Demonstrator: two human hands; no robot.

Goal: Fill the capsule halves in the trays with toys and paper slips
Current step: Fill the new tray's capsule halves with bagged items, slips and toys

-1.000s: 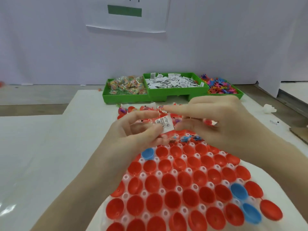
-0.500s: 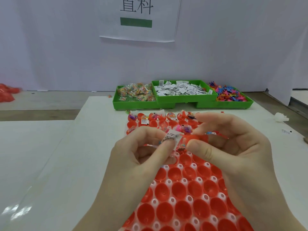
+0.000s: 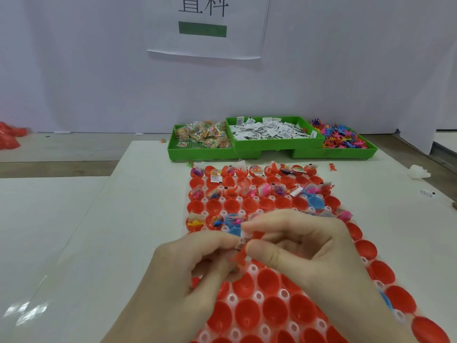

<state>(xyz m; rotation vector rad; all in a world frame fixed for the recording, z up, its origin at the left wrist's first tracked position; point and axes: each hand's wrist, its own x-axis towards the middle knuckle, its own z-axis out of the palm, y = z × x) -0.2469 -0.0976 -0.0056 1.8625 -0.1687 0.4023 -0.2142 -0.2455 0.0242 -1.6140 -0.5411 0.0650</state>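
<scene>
- 2 hands meet over the middle of the white tray (image 3: 258, 295) of capsule halves: the left hand (image 3: 188, 263) and the right hand (image 3: 304, 246) both have their fingers curled inward, fingertips nearly touching.
- Between those fingertips sit a small paper slip (image 3: 243, 241) and an orange toy (image 3: 241, 258); the slip is pinched at the right hand's forefinger and thumb, the toy hangs just below it against the left hand's fingers. Which hand bears the toy I cannot tell for sure.
- The tray lies on the white table (image 3: 123, 231), running from the near edge of the view toward the bins. Most capsule halves (image 3: 269, 278) are red, a few blue (image 3: 315, 203).
- The near rows of halves are bare inside; the far rows (image 3: 249, 174) hold coloured toys, packets and slips.
- 3 green bins stand side by side beyond the tray: the left bin (image 3: 197, 152) holds clear packets of coloured bits, the middle bin (image 3: 272, 144) holds white paper slips, the right bin (image 3: 346, 151) holds loose bright plastic toys.
- 1 stray orange toy (image 3: 332, 167) lies on the table beside the tray's far right corner, and a crumpled white scrap (image 3: 419, 171) lies further right.
- A paper sign (image 3: 205, 26) with a green bar hangs on the white wall behind.
</scene>
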